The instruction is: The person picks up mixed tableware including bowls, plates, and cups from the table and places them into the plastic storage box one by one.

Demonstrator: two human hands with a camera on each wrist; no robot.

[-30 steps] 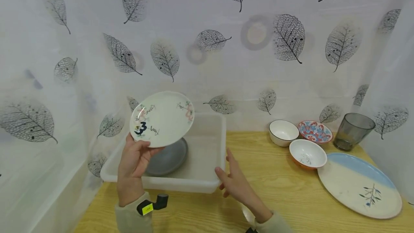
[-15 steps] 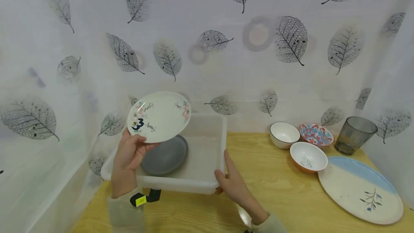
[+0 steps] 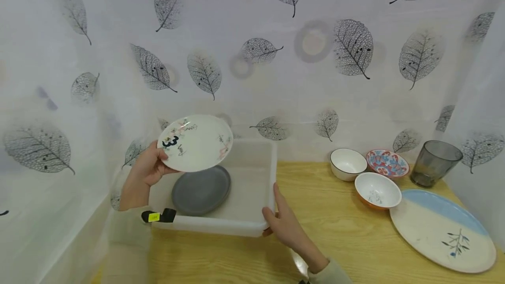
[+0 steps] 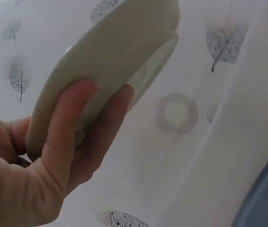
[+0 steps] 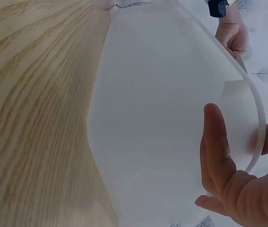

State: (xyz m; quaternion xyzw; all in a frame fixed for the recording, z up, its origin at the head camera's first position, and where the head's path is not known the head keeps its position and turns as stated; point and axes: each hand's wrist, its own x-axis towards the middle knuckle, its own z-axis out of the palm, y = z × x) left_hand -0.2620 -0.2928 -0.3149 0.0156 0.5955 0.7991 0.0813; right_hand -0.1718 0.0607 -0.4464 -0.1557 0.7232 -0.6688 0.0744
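In the head view my left hand (image 3: pixel 147 165) holds a white plate (image 3: pixel 201 143) by its near-left rim, thumb on the top face. Flowers, lettering and a dark figure decorate the plate. The left wrist view shows fingers (image 4: pixel 70 118) pressed against its pale underside (image 4: pixel 110 52). Below the tilted plate, a grey plate (image 3: pixel 201 192) lies in a white plastic tub (image 3: pixel 213 225). My right hand (image 3: pixel 286 222) grips the tub's front-right corner. In the right wrist view its fingers lie along the outer wall (image 5: pixel 157 94), with the thumb over the rim.
A white bowl (image 3: pixel 347 163), a red-and-blue patterned bowl (image 3: pixel 388 163), an orange-bottomed bowl (image 3: pixel 376 189) and a grey glass (image 3: pixel 435 161) stand at the right. Before them lies a large oval plate (image 3: pixel 438 236) on the wooden table (image 3: pixel 323 214). Leaf-patterned curtains (image 3: pixel 236 21) surround the table.
My left wrist and forearm have swung left, and the held plate has turned and tipped flatter. My right hand has closed onto the tub's corner and stayed there. More of the grey plate shows.
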